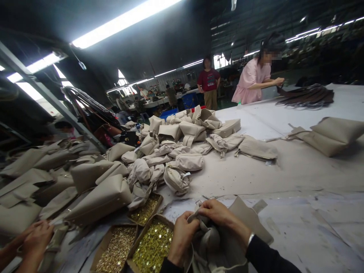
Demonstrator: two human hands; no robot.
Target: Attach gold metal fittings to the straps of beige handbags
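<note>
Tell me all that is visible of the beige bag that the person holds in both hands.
The beige bag looks like soft, matte leather-like material, crumpled and folded in on itself. It sits at the near edge of the table, partly cut off by the picture's bottom. A flat flap with a short tab points away to the right. The left hand grips its left side; the right hand pinches a small part at its top. A cardboard tray of small gold fittings lies just left of it.

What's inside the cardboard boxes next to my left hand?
The cardboard boxes hold heaps of small shiny gold metal fittings. Their exact type is too small to tell, and the farthest box is partly covered by beige bags.
</note>
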